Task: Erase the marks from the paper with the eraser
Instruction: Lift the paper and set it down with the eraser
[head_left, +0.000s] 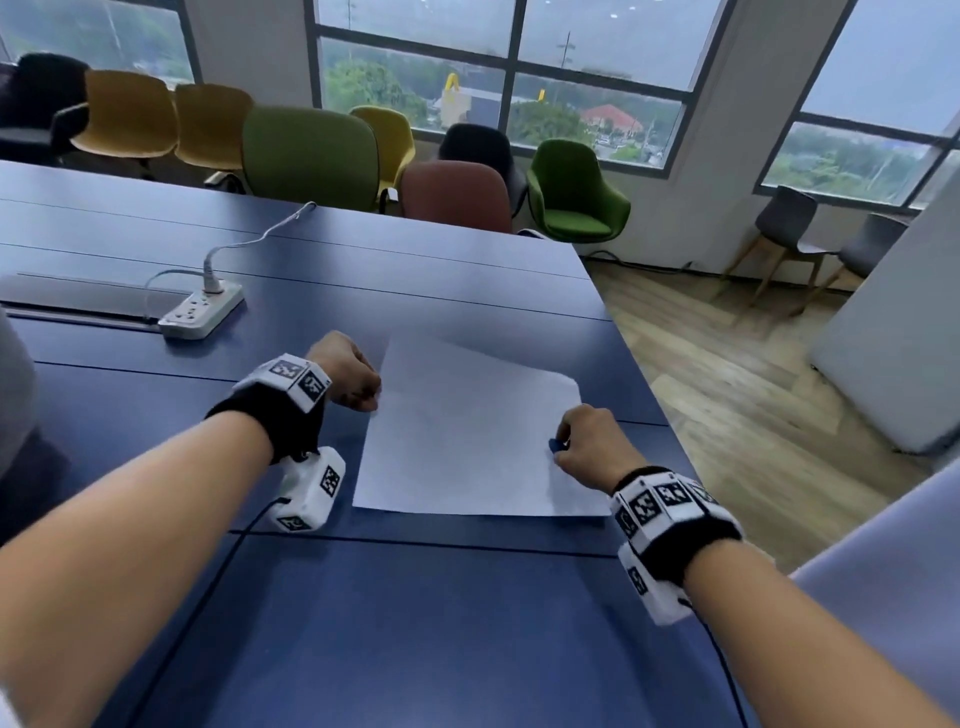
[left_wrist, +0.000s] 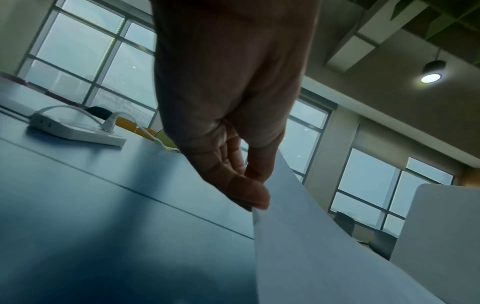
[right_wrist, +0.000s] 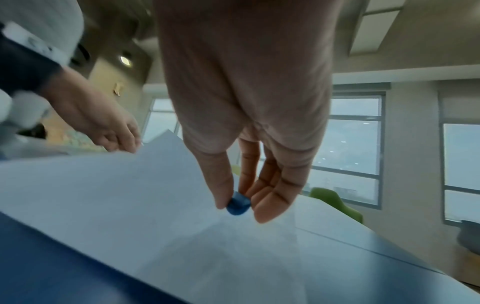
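Note:
A white sheet of paper lies on the blue table, its left edge raised. My left hand pinches that left edge between thumb and fingers. My right hand pinches a small blue eraser between thumb and fingers just above the paper's right side. The right wrist view shows the eraser close over the paper, with my left hand at the far edge. No marks on the paper are plain to see.
A white power strip with a plugged cable lies at the back left of the table. Coloured chairs line the far side. The table's right edge runs close to the paper, with wooden floor beyond.

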